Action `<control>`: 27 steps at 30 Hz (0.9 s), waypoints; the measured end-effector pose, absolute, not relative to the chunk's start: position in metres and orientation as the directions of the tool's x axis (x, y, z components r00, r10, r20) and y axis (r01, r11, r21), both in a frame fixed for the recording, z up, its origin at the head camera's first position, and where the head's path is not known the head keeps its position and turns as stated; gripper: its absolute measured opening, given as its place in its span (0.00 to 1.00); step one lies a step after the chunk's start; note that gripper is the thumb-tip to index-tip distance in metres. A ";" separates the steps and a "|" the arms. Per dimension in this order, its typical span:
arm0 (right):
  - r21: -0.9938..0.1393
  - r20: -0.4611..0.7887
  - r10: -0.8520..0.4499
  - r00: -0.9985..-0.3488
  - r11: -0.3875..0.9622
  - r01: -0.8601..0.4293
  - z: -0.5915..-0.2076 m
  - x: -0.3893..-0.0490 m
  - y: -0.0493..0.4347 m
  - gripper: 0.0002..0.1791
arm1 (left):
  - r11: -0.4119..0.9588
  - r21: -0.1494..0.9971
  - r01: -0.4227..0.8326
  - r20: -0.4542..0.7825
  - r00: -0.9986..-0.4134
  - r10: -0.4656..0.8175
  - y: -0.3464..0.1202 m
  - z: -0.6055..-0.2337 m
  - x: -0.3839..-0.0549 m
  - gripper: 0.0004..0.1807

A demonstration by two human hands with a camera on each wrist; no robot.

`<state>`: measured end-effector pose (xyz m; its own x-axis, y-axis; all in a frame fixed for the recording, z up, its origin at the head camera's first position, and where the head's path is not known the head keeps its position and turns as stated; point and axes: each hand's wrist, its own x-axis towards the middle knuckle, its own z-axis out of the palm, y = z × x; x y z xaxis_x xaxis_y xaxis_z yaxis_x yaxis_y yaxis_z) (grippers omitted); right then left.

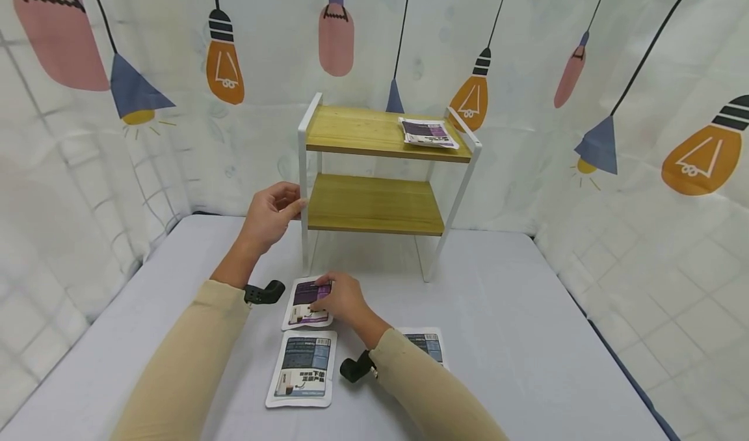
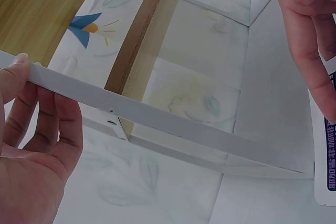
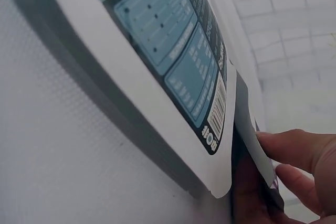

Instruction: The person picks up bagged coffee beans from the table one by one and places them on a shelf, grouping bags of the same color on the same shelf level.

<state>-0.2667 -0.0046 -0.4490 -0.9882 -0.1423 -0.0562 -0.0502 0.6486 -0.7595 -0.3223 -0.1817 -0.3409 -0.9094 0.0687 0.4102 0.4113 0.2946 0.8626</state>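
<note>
1. The left hand (image 1: pixel 274 212) grips a slim, smooth white post (image 1: pixel 303 233) of the two-tier rack (image 1: pixel 374 203), thumb on one side, curled fingers on the other.
2. The right hand (image 1: pixel 346 298) pinches the edge of the purple-printed pouch (image 1: pixel 304 296), a flat, white-bordered rectangle lying on the table before the rack; its rim bends between thumb and finger.
3. Just nearer lies a blue-printed pouch (image 1: pixel 301 371), its corners rounded; another pouch (image 1: pixel 428 342) lies partly behind the right sleeve (image 1: pixel 433 389).
4. Streaky yellowish wood grain covers both rack boards; a purple-printed packet (image 1: pixel 430 133) rests on the upper one.
5. Finely woven white cloth (image 1: pixel 526 337) covers the table.
</note>
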 end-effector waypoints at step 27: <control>-0.839 -0.154 -0.139 -0.978 0.541 0.055 -0.450 -0.274 0.018 0.18 | 0.313 0.865 0.392 0.397 -0.916 0.052 -0.182 -0.340 -0.322 0.16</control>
